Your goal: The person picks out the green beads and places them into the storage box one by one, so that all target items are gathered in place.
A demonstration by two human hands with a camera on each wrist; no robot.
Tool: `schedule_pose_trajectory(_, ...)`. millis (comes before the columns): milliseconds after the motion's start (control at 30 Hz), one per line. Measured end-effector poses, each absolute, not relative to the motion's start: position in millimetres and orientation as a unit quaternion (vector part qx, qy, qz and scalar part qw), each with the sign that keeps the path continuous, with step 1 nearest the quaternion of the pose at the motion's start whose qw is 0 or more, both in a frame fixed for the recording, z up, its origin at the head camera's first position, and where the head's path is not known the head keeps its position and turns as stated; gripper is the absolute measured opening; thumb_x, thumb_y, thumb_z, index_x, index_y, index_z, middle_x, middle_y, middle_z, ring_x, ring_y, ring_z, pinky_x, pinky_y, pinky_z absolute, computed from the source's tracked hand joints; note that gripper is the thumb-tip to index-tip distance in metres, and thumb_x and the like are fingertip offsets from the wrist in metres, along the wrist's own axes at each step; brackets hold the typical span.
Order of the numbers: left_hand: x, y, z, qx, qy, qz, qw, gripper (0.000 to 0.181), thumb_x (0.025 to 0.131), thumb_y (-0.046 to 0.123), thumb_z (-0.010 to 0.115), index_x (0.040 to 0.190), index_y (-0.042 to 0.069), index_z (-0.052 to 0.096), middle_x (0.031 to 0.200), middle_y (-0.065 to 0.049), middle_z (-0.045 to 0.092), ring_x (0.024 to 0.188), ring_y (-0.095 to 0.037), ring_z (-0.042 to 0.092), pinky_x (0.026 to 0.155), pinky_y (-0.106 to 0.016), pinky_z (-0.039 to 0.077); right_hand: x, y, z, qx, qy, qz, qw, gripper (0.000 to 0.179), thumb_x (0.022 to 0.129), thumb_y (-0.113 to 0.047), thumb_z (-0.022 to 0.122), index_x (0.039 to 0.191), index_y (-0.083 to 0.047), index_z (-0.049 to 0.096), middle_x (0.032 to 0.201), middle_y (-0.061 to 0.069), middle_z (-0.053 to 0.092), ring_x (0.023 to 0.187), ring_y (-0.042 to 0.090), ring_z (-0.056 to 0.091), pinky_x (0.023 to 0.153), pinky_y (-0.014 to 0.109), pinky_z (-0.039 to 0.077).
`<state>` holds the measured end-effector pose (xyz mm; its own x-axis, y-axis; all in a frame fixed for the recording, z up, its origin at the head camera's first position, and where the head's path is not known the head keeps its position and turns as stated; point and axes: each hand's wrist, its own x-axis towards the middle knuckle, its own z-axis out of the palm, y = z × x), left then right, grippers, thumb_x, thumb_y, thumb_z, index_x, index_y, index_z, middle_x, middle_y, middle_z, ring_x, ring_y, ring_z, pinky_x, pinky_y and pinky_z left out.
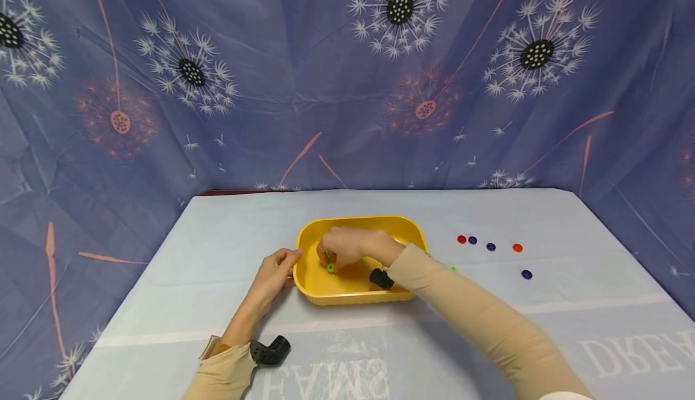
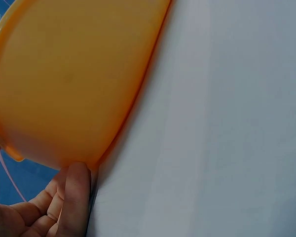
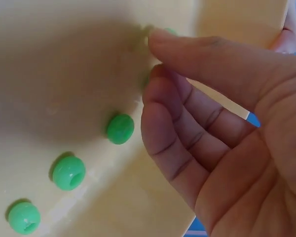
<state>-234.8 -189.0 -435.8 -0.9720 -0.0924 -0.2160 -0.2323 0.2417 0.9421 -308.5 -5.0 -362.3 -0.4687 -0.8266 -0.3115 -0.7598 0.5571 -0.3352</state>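
Observation:
My left hand (image 1: 276, 273) grips the left end of the yellow plastic bin (image 1: 355, 300), its thumb against the wall in the left wrist view. My right hand (image 1: 347, 246) reaches down inside the bin, fingers curled, with thumb and finger pinching a small green bead (image 3: 170, 31) mostly hidden behind the thumb. Just below these fingertips, another green bead (image 1: 330, 268) shows on the bin floor. In the right wrist view, several round green beads with holes lie in a slanting row, among them a nearer bead (image 3: 69, 173) and one beside the curled fingers (image 3: 155, 128).
Right of the bin, red beads (image 1: 517, 247) and purple beads (image 1: 526, 274) are scattered on the pale tablecloth (image 1: 163, 303). A green bead (image 1: 453, 268) partly shows beside my right sleeve (image 1: 478, 309). Behind the table hangs a blue curtain (image 1: 326, 86) with dandelions.

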Motion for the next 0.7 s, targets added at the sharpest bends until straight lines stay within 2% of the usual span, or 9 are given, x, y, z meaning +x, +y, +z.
schedule_pose_trajectory(700,-234.1,-189.4,-434.8,-0.101,0.786,0.607,0.057,0.04,0.1,0.033,0.053,0.114,-0.003,0.062,0.097,-0.01,0.063,0.078,-0.011,0.062,0.067,-0.02,0.056,-307.3,-3.4,-365.5,-0.443,0.865,-0.053,0.231,0.017,0.083,-0.004,0.078,0.093,-0.012,0.067,0.082,-0.002,0.062,0.07,0.009,0.051,0.065,0.018,0.044)
